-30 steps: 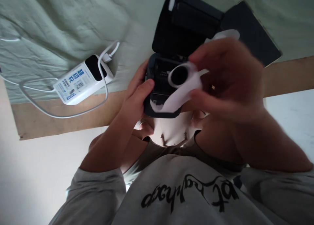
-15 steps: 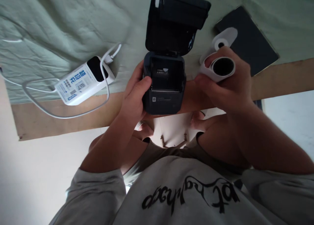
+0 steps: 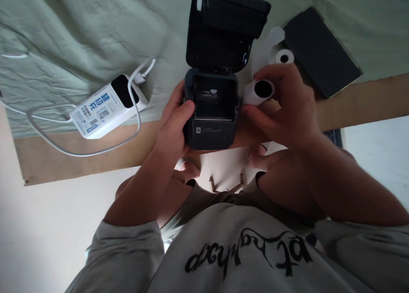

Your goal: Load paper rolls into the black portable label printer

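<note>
A dark portable label printer [image 3: 211, 133] with its lid [image 3: 225, 29] swung up sits in front of me, its paper bay showing. My left hand [image 3: 175, 116] is closed on the printer's left side, thumb on the front edge. Between the thumb and fingers of my right hand [image 3: 289, 103] is a white paper roll [image 3: 254, 93], its dark round core facing me. That roll is just right of the printer's body; whether they touch I cannot tell. Behind the right hand lies a smaller white roll [image 3: 290, 56] with a strip [image 3: 274, 36] unwound from it.
A dark flat tablet-like slab [image 3: 321, 50] lies at the right. On the left is a white power bank [image 3: 104, 110] with blue lettering and a looped white cable [image 3: 86, 154]. A wrinkled green cloth [image 3: 96, 24] covers the table, leaving a wooden edge [image 3: 79, 152] bare.
My right hand has moved left with the paper roll, closer to the printer, and turned it. The small roll behind shows more fully. My left hand keeps its hold.
</note>
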A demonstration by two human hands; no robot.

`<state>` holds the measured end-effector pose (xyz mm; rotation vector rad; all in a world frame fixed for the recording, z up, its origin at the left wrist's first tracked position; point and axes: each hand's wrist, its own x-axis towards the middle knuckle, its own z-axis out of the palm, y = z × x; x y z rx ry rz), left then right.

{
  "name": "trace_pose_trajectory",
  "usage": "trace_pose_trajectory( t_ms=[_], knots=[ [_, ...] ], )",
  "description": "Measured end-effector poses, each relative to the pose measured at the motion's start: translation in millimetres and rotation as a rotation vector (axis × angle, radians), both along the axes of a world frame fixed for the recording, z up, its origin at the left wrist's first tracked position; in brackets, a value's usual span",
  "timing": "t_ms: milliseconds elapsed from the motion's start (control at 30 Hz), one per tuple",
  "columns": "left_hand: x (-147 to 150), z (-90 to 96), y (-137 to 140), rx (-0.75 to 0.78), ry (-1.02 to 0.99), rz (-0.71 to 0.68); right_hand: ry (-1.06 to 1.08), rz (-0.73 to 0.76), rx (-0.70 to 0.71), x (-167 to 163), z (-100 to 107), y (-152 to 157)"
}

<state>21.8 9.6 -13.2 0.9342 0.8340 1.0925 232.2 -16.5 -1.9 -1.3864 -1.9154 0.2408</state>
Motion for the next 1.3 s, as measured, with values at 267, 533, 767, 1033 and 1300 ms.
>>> trace_pose_trajectory(
  t_ms=[267,533,767,1033,1300],
  knots=[
    [-0.7,-0.4,0.5,0.023,-0.004,-0.008,-0.112,-0.048,-0.164,2.0,-6.7,1.5],
    [-0.6,-0.5,0.0,0.029,0.016,0.0,-0.047,-0.053,0.211,12.0,18.7,-11.4],
    [-1.2,-0.5,0.4,0.016,0.017,-0.019,0.067,-0.198,0.055,39.6,7.3,10.9],
    [-1.1,-2.9,1.5,0.065,-0.023,-0.033,-0.134,-0.207,-0.152,36.0,-4.6,24.8],
    [-0.9,-3.0,0.7,0.044,-0.03,-0.027,-0.132,-0.221,-0.189,32.1,-0.6,26.4]
  ],
)
